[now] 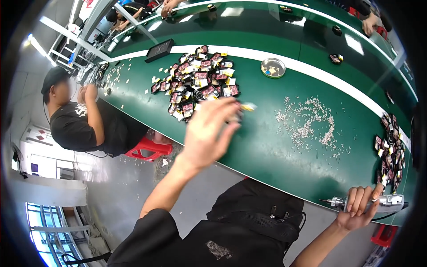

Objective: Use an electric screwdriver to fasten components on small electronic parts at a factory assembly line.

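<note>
Piled parts [198, 84], labels [201, 75] unreadable, left hand [208, 130] pinching blurred part [236, 117], right hand [361, 207] gripping power screwdriver [392, 203]

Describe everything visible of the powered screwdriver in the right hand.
The powered screwdriver has a pale grey, plastic-looking body, dark rear tip, metallic nose and thin bit pointing left. The right hand's grip wraps its middle, at the green table's near edge. Whether it runs is unclear.
</note>
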Demonstrator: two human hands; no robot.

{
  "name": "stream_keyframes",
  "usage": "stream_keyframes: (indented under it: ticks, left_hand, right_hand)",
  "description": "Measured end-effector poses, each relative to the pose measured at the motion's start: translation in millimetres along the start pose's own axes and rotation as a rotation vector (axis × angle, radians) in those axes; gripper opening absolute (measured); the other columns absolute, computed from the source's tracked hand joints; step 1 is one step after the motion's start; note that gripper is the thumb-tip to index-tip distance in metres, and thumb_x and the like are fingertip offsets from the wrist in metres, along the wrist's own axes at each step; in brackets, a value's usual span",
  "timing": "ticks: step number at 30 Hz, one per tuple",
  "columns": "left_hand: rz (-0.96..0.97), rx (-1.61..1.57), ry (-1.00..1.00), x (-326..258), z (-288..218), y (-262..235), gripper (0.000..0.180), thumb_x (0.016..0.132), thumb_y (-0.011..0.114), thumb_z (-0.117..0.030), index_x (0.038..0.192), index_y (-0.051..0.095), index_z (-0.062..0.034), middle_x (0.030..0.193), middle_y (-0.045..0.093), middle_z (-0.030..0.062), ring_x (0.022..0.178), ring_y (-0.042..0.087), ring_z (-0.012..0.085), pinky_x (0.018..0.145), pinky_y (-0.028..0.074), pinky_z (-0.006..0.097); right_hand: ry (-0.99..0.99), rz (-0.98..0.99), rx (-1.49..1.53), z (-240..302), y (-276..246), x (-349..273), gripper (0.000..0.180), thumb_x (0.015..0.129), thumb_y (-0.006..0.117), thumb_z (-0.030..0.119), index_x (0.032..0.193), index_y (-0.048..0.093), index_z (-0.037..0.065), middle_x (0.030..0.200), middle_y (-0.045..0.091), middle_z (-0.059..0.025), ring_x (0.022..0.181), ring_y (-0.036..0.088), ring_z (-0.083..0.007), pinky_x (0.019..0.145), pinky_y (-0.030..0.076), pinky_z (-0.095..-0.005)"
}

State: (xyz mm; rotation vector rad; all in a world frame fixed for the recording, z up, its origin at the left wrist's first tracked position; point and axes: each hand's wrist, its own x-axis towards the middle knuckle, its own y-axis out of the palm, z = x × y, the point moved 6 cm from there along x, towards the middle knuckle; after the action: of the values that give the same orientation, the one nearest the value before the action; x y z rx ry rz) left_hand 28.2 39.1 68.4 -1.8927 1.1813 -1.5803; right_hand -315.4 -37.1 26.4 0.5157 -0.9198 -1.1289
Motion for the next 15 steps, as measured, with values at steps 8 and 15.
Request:
stream_keyframes:
  ticks: [8,15]
  left_hand:
    - [-0.017,0.629,-0.284,-1.1,156.4,-38.6,0.032,0.093,0.047,-0.014,0.121,0.053,0.001,0.118,0.057,0.0197,0.114,0.048,0.0356,0.095,0.039,0.041]
    - [0.176,0.03,0.106,48.4,8.8,61.7,0.025,0.075,0.065,0.002,0.1,0.06,-0.0002,0.099,0.059,0.0112,0.094,0.057,0.0284,0.08,0.047,0.036]
  right_hand:
    - [0.135,-0.143,0.034,-40.9,-10.0,-10.8,0.011,0.094,0.045,0.015,0.088,0.038,0.008,0.049,0.033,0.0027,0.037,0.03,-0.0063,0.04,0.033,-0.0229]
    - [0.149,-0.239,0.086,-42.3,-22.6,-18.0,0.012,0.093,0.045,0.016,0.088,0.039,0.007,0.05,0.035,0.0023,0.037,0.031,-0.0074,0.041,0.035,-0.0245]
